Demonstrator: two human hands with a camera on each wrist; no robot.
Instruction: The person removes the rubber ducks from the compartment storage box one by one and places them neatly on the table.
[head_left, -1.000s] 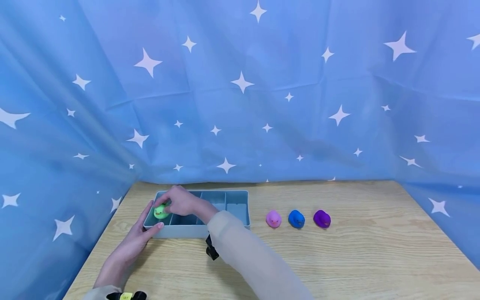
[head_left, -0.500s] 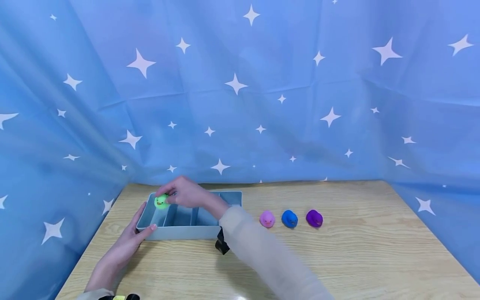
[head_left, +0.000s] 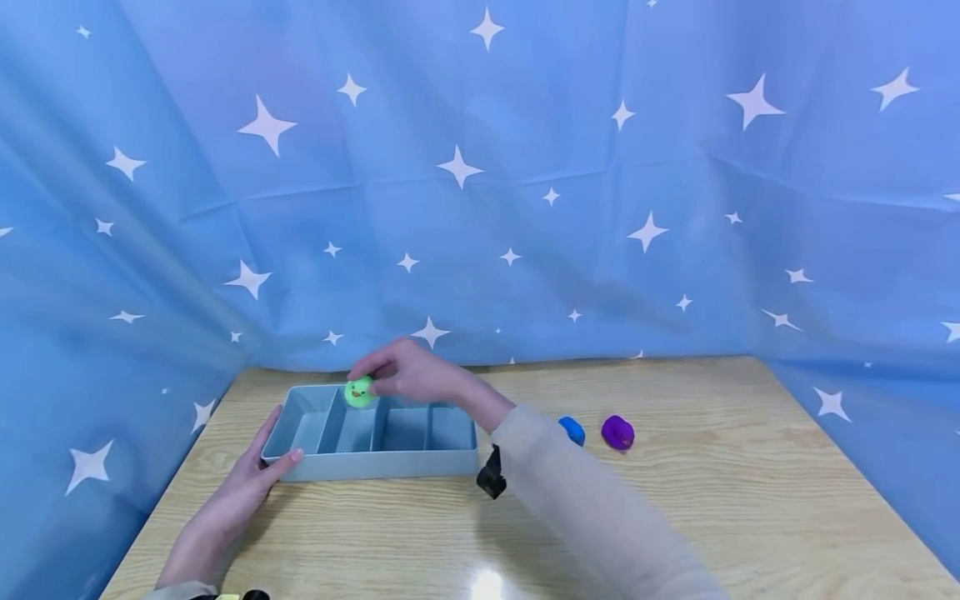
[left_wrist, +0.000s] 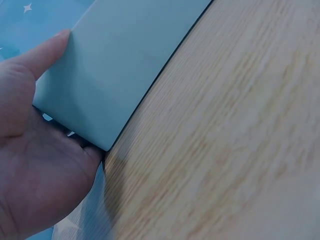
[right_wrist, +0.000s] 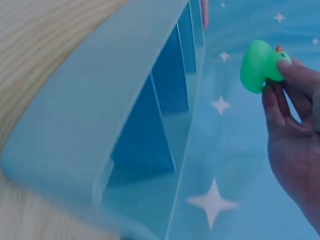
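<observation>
A bright green rubber duck (head_left: 359, 392) is pinched between the thumb and fingers of my right hand (head_left: 416, 371). It is raised above the back part of the grey-blue divided box (head_left: 375, 464), over the second compartment from the left. In the right wrist view the duck (right_wrist: 257, 67) is tilted, its orange beak towards the fingers. My left hand (head_left: 243, 487) grips the box's front left corner, thumb on the front wall and fingers along the left end. The left wrist view shows that thumb against the wall (left_wrist: 105, 70); the fingertips are hidden.
A blue duck (head_left: 572, 431), partly covered by the right sleeve (head_left: 592, 508), and a purple duck (head_left: 618, 433) sit on the wooden table (head_left: 750, 500) right of the box. A blue star-patterned cloth (head_left: 525, 208) hangs behind the table and along its sides.
The green duck has come up out of the leftmost compartment and moved right with my right hand. My left hand stays at the box corner. The right sleeve now hides the pink duck.
</observation>
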